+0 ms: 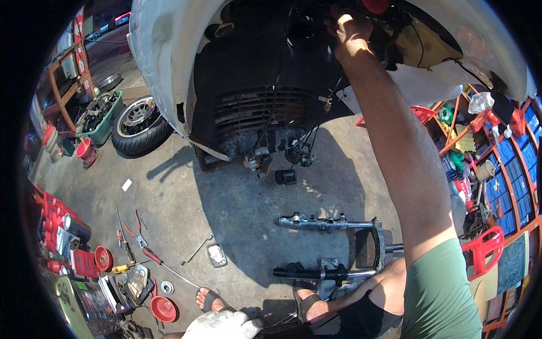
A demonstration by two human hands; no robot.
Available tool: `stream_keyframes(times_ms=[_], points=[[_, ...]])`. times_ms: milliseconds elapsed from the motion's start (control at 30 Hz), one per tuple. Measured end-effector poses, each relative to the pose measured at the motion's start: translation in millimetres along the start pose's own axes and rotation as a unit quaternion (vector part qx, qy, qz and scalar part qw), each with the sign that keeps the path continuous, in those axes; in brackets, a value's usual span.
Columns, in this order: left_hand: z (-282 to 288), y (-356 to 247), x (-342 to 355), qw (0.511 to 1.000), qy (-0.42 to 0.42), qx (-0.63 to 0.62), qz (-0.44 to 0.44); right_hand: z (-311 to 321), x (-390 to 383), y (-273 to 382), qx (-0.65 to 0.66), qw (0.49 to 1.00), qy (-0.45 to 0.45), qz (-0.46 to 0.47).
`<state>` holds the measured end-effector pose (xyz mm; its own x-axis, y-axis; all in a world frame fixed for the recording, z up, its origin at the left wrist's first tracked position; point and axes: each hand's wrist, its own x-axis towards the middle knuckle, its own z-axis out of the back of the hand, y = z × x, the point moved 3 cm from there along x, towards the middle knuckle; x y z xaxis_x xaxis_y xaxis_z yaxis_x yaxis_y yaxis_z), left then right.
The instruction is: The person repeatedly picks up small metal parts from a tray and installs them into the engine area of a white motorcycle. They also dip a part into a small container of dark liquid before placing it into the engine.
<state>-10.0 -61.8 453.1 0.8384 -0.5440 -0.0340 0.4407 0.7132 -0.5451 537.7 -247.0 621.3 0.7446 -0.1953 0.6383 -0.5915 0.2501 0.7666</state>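
My bare right hand (351, 33) reaches up into the dark underside of a scooter's front body (164, 62). Its fingers are curled in shadow among cables and parts, and what they grip is hidden. Low in the view my left hand (223, 326), in a white work glove, rests near my leg with fingers curled; whatever it may hold is out of sight. Brake calipers (257, 160) and a small black box-like part (285, 177) hang or rest below the body's slatted panel (259, 107). A detached front fork (330, 223) lies on the floor by my right foot.
At the left are a wheel with tyre (141, 127), a green bin of parts (107, 121), screwdrivers and pliers (133, 229), an L-shaped wrench (197, 250), a small tray (216, 255) and red bowls (164, 309). A red plastic stool (485, 251) and loaded shelves (508, 164) stand right.
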Motion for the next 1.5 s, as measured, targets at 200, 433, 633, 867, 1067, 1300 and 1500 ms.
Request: stream_keyframes(times_ms=[200, 433, 633, 867, 1067, 1300, 1500], points=[[-2.9, 0.9, 0.7, 1.0, -0.007, 0.0, -0.002, 0.9, 1.0, -0.4, -0.007, 1.0, 0.0, 0.003], [-0.8, 1.0, 2.0, 1.0, -0.007, -0.002, -0.003, 3.4, 2.5, -2.3, -0.015, 1.0, -0.002, 0.006], [0.5, 0.7, 1.3, 1.0, -0.016, -0.011, 0.001, 4.1, 4.4, -1.8, -0.02, 1.0, -0.003, 0.01], [0.9, 1.7, 0.3, 1.0, -0.006, -0.019, 0.003, 5.1, 6.7, -1.7, -0.028, 0.999, -0.005, 0.015], [0.7, 1.5, 1.1, 1.0, -0.005, -0.021, 0.003, 5.2, 6.0, -0.6, -0.035, 0.999, -0.006, 0.017], [0.6, 1.7, 2.7, 1.0, -0.013, -0.021, 0.002, 5.5, 2.7, -2.6, -0.037, 0.999, -0.008, 0.014], [0.4, 2.1, 3.1, 0.999, -0.019, -0.026, 0.001, 4.4, 2.0, -3.0, -0.04, 0.999, -0.01, 0.015]])
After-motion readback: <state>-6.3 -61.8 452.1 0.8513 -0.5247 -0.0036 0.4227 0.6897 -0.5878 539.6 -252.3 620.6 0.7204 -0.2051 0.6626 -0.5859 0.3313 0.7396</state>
